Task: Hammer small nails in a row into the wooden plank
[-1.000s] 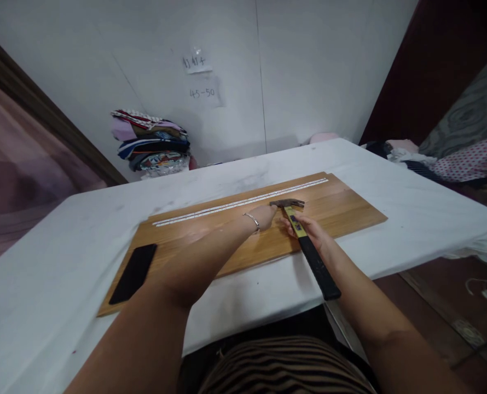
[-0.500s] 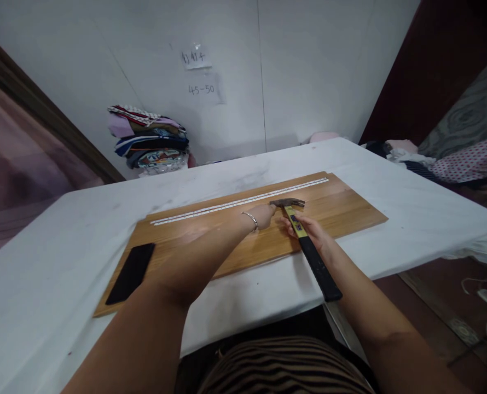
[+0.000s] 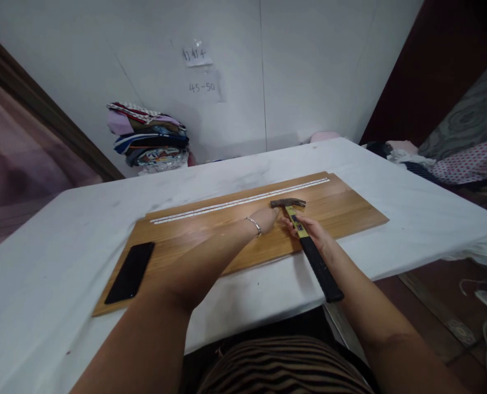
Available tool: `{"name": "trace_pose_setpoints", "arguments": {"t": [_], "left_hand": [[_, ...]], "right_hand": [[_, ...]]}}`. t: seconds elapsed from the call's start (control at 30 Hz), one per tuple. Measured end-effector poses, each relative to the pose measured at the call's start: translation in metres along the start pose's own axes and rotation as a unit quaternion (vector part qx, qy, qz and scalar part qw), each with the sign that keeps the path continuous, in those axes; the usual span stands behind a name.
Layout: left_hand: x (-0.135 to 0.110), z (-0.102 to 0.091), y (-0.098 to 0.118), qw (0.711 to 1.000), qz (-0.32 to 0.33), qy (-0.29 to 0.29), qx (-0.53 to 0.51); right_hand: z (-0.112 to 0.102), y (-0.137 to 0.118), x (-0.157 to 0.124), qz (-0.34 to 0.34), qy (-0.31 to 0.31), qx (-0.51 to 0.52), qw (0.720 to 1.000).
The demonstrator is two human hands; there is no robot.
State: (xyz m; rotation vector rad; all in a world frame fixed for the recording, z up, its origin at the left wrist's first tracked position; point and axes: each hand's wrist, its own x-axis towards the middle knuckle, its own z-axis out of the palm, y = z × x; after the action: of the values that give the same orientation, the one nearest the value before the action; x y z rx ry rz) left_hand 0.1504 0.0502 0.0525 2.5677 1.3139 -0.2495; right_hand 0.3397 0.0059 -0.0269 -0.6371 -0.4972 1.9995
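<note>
My right hand [image 3: 318,232] is closed around the upper, yellow part of a claw hammer's [image 3: 317,262] handle. The hammer's dark metal head points away from me over the wooden board [image 3: 346,202], and its black grip slants down toward the table's front edge. My left hand [image 3: 267,219], with a bracelet at the wrist, is just below and left of the hammer head. Its fingers look curled together, and whatever they hold, if anything, is hidden. Two white measuring strips [image 3: 243,202] run along the far side of the board.
A black phone [image 3: 129,272] lies on the board's left end. The board rests on a table covered with white cloth [image 3: 411,219]. A stack of folded clothes [image 3: 151,137] stands at the back left by the wall. More fabric [image 3: 469,161] lies at the right.
My left hand has shifted slightly right and toward me, beside the hammer's neck. My right hand and the hammer have hardly moved.
</note>
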Motion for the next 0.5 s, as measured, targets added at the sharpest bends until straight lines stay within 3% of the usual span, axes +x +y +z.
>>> {"name": "trace_pose_setpoints", "arguments": {"t": [0.1,0.23,0.37,0.43,0.5], "left_hand": [[0.000,0.004,0.003,1.000,0.008,-0.014,0.014],[-0.004,0.005,0.001,1.000,-0.013,0.008,0.002],[-0.019,0.013,-0.004,0.993,-0.048,0.102,-0.046],[-0.033,0.025,-0.001,0.980,-0.059,0.162,-0.097],[-0.049,0.042,0.006,0.969,-0.057,0.185,-0.154]], "right_hand": [[0.001,-0.001,0.000,0.002,-0.004,-0.010,1.000],[0.002,-0.003,0.000,0.001,-0.007,-0.030,1.000],[0.003,-0.003,-0.002,-0.004,-0.007,-0.058,0.998],[0.003,-0.003,-0.002,-0.010,-0.006,-0.077,0.997],[0.004,-0.003,-0.002,-0.015,-0.003,-0.101,0.995]]}}
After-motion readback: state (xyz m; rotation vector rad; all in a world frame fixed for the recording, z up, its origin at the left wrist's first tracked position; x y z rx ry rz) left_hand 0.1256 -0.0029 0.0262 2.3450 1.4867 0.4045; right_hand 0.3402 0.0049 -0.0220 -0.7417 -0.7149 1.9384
